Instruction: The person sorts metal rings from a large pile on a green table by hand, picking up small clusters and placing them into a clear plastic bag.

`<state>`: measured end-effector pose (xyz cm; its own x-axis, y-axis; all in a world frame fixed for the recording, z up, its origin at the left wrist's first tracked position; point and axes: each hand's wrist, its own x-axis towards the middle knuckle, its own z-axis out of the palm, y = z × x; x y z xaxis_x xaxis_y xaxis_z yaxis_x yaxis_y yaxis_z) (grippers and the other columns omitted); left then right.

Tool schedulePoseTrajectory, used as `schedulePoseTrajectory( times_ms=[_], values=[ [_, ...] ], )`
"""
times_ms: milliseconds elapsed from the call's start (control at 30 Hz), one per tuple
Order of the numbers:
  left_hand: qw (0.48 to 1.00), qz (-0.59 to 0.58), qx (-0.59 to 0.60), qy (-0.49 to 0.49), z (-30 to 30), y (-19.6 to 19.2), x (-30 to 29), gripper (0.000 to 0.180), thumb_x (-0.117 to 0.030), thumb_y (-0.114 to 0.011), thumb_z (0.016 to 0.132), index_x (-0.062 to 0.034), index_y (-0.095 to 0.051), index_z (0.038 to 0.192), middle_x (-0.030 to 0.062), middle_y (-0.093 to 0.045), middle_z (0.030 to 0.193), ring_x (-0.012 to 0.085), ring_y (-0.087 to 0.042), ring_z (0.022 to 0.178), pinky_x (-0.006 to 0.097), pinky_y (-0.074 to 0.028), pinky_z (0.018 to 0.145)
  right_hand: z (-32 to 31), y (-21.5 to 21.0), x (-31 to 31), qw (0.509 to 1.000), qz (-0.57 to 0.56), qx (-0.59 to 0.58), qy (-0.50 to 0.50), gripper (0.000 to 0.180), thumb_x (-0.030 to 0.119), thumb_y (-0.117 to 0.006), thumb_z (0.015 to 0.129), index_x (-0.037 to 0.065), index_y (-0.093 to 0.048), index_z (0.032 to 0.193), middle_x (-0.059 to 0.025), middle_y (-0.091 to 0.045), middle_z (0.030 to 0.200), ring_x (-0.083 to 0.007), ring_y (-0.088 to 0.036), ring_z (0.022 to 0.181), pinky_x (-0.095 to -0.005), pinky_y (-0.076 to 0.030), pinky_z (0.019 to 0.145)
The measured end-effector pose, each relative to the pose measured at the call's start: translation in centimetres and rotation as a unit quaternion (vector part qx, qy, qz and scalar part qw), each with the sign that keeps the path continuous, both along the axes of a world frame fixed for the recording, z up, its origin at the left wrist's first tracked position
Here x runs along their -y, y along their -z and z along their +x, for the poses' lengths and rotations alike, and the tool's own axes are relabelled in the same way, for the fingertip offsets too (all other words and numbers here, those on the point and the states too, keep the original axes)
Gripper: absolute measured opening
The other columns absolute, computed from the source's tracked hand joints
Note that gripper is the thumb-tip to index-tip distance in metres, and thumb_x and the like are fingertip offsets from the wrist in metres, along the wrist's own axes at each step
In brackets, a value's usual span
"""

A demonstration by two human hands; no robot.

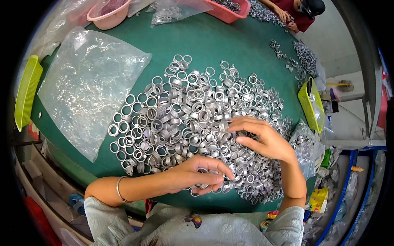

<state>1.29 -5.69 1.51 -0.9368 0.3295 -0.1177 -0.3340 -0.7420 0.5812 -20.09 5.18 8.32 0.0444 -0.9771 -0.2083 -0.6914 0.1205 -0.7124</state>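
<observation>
A broad heap of small silver-grey metal rings (164,129) is spread over the green tabletop. My left hand (199,174) is curled at the near edge of the heap, with a few metal rings held in its palm and fingers. Its thumb and forefinger point to the right, close together. Over the right-middle of the heap, my right hand (264,139) reaches in with thumb and fingers apart. Its fingertips are at the rings, and nothing shows held between them.
A clear plastic bag (94,86) lies flat at left, beside a yellow-green basket (28,92). Pink basins (108,15) stand at the back. At right are another green basket (310,106) and a bag of rings (303,145). Another person's hands (283,15) handle parts at the far right.
</observation>
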Motion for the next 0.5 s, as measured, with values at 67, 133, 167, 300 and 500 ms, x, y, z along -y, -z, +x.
schedulePoseTrajectory(
  times_ms=[67, 133, 167, 300, 500],
  values=[
    [1.0, -0.009, -0.001, 0.009, 0.0, -0.1, 0.1, 0.027, -0.018, -0.055, 0.093, -0.0007, -0.059, 0.113, 0.0036, -0.056, 0.072, 0.0055, -0.049, 0.051, 0.02, -0.032, 0.041, -0.1, -0.3, -0.4, 0.998, 0.016, 0.055, -0.017, 0.022, 0.018, -0.062, 0.088, 0.0, -0.062, 0.1, -0.0146, -0.063, 0.107, -0.0328, -0.054, 0.115, -0.0409, -0.043, 0.096],
    [1.0, -0.016, 0.005, 0.009, 0.1, -0.1, 0.2, 0.027, -0.018, -0.055, 0.093, -0.0006, -0.059, 0.113, 0.0033, -0.056, 0.072, 0.0055, -0.049, 0.051, 0.02, -0.031, 0.041, -0.5, 0.0, -0.7, 0.997, 0.009, 0.056, -0.044, 0.021, 0.018, -0.062, 0.088, 0.0, -0.063, 0.098, -0.0144, -0.064, 0.103, -0.0317, -0.055, 0.114, -0.0404, -0.044, 0.094],
    [1.0, -0.019, 0.009, 0.011, 0.1, -0.1, 0.2, 0.027, -0.018, -0.054, 0.093, -0.0006, -0.059, 0.113, 0.0031, -0.056, 0.071, 0.0055, -0.049, 0.051, 0.02, -0.031, 0.041, -0.7, 0.1, -1.0, 0.997, 0.006, 0.057, -0.056, 0.021, 0.019, -0.062, 0.088, 0.0, -0.063, 0.097, -0.0143, -0.065, 0.102, -0.0312, -0.055, 0.114, -0.0401, -0.044, 0.094],
    [0.999, -0.032, 0.016, 0.012, 0.1, 0.0, 0.4, 0.025, -0.016, -0.054, 0.093, -0.0002, -0.06, 0.112, 0.0009, -0.053, 0.068, 0.0053, -0.048, 0.05, 0.02, -0.032, 0.041, -0.5, -0.5, -2.9, 0.997, 0.022, 0.068, 0.036, 0.017, 0.017, -0.062, 0.088, 0.0, -0.065, 0.09, -0.0147, -0.066, 0.097, -0.0317, -0.062, 0.104, -0.0395, -0.048, 0.088],
    [0.996, 0.023, 0.055, -0.065, 0.1, 0.3, 0.3, 0.053, -0.039, -0.027, 0.102, 0.0027, -0.059, 0.108, 0.0065, -0.05, 0.066, 0.0112, -0.041, 0.044, 0.023, -0.031, 0.04, 2.4, 0.0, -8.3, 0.958, -0.162, 0.028, 0.236, 0.008, 0.003, -0.061, 0.085, -0.003, -0.064, 0.089, -0.0118, -0.065, 0.092, -0.0234, -0.063, 0.087, -0.032, -0.048, 0.079]
  ],
)
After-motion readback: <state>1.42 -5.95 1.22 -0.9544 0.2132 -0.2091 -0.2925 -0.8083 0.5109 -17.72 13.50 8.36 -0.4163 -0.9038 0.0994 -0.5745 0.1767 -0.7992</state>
